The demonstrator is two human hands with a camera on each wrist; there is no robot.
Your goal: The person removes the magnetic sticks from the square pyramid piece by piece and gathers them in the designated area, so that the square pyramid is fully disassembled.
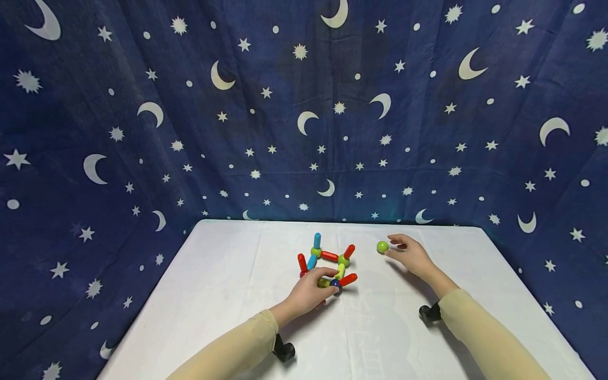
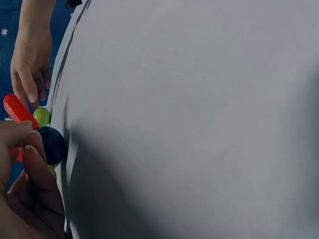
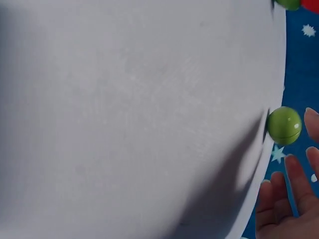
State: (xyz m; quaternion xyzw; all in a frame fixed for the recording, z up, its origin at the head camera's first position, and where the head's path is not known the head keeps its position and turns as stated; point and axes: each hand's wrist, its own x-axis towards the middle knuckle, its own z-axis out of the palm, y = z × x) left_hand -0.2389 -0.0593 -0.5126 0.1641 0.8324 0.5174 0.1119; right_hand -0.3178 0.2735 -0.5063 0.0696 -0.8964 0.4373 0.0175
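A toy frame of balls and rods lies on the table, with blue rods, a red rod (image 1: 330,256), a yellow-green rod and green balls such as the one (image 1: 344,260) at its far right corner. Several red and blue rods stick outward. My left hand (image 1: 309,290) pinches the near side of this frame, at its dark blue ball (image 2: 52,145); part of the frame is hidden behind the fingers. To the right, a loose green ball (image 1: 382,247) rests on the table. Beside it is my right hand (image 1: 409,257), fingers spread and apart from the ball (image 3: 284,125), holding nothing.
A white cloth covers the table (image 1: 228,269). Behind and at the sides hangs a dark blue curtain (image 1: 285,132) with moons and stars. Each wrist carries a small black camera, one under the left sleeve (image 1: 284,349) and one by the right (image 1: 429,313).
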